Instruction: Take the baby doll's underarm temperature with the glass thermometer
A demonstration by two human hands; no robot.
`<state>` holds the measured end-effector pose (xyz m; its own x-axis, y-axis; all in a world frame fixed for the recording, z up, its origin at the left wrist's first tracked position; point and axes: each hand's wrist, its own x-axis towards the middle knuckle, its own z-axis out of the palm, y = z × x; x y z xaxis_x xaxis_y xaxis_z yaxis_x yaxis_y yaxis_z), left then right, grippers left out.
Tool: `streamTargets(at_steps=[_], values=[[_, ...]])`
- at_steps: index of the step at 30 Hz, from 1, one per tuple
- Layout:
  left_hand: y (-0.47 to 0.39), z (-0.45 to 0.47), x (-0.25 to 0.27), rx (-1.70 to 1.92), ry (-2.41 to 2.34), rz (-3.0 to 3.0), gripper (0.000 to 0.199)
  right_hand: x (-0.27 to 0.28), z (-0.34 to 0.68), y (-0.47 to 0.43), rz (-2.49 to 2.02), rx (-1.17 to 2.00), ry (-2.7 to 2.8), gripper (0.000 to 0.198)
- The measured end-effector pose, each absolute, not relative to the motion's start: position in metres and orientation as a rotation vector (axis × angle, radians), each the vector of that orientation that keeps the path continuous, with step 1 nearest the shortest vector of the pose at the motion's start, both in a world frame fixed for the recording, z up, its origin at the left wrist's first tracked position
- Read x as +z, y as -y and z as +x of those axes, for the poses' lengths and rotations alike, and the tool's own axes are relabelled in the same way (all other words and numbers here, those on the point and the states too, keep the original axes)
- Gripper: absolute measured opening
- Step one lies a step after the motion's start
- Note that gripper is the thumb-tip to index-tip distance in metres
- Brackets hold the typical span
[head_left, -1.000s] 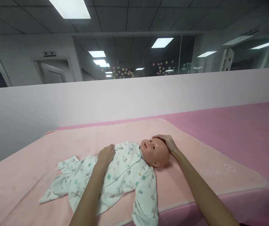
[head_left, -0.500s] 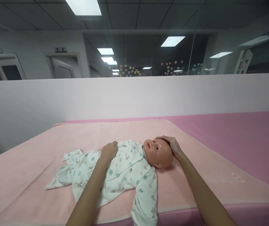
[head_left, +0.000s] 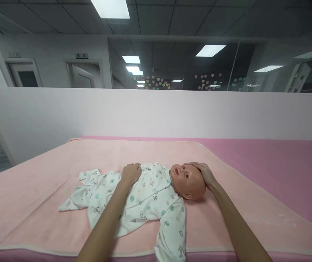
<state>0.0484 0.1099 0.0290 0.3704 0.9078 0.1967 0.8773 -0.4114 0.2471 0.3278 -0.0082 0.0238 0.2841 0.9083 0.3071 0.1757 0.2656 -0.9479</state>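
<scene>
A baby doll (head_left: 188,182) lies on its back, its head to the right and its face turned upward. Its white outfit (head_left: 149,203) has small green and grey prints, with one sleeve hanging toward the near edge. My left hand (head_left: 131,174) rests on the outfit at the doll's middle; its fingertips are partly hidden, bent over the far side. Against the crown of the doll's head lies my right hand (head_left: 203,172), fingers stretched out along the top. Neither hand lifts the doll.
A peach blanket (head_left: 36,193) is spread under the doll, over a pink surface (head_left: 267,171). Behind runs a low white wall (head_left: 156,112) with glass above it. Doors (head_left: 83,76) show beyond at the left.
The whole view has shifted, so the doll and both hands sit slightly farther right in the picture. Both hands keep their places on the doll.
</scene>
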Motion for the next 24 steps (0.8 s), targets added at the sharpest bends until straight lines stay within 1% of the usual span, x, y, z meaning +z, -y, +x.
streamTargets(at_steps=[3,5,6,7,9,11,12,14,16,18,20,22,24], values=[[-0.103,0.055,0.032,0.698,-1.604,2.529,0.038,0.021,0.331,0.007,-1.218,0.697,1.204,0.035],[-0.092,0.064,0.037,1.007,-1.371,2.432,0.039,0.020,0.333,0.005,-1.225,0.704,1.209,0.034],[-0.085,0.069,0.040,1.109,-1.205,2.351,0.037,0.019,0.333,0.005,-1.231,0.704,1.208,0.034],[-0.077,0.075,0.042,1.134,-1.028,2.288,0.034,0.019,0.333,0.004,-1.237,0.703,1.205,0.034],[-0.060,0.086,0.044,0.944,-0.759,2.297,0.031,0.019,0.332,0.003,-1.237,0.696,1.204,0.034],[-0.047,0.093,0.044,0.746,-0.662,2.437,0.030,0.018,0.332,0.001,-1.220,0.687,1.207,0.033],[-0.043,0.095,0.044,0.699,-0.657,2.505,0.030,0.018,0.332,0.000,-1.211,0.687,1.213,0.033],[-0.041,0.097,0.042,0.714,-0.687,2.550,0.026,0.016,0.334,-0.001,-1.207,0.669,1.219,0.033],[-0.048,0.096,0.040,0.845,-0.721,2.412,0.024,0.016,0.335,0.001,-1.248,0.528,1.178,0.033],[-0.059,0.093,0.039,1.009,-0.763,2.137,0.028,0.021,0.330,0.006,-1.322,0.218,1.116,0.032],[-0.070,0.089,0.038,1.099,-0.813,1.816,0.031,0.032,0.314,0.013,-1.366,-0.090,1.132,0.031],[-0.079,0.086,0.037,1.088,-0.834,1.523,0.031,0.044,0.287,0.017,-1.395,-0.248,1.344,0.029],[-0.083,0.083,0.035,1.044,-0.804,1.303,0.030,0.053,0.254,0.015,-1.464,-0.308,1.759,0.029]])
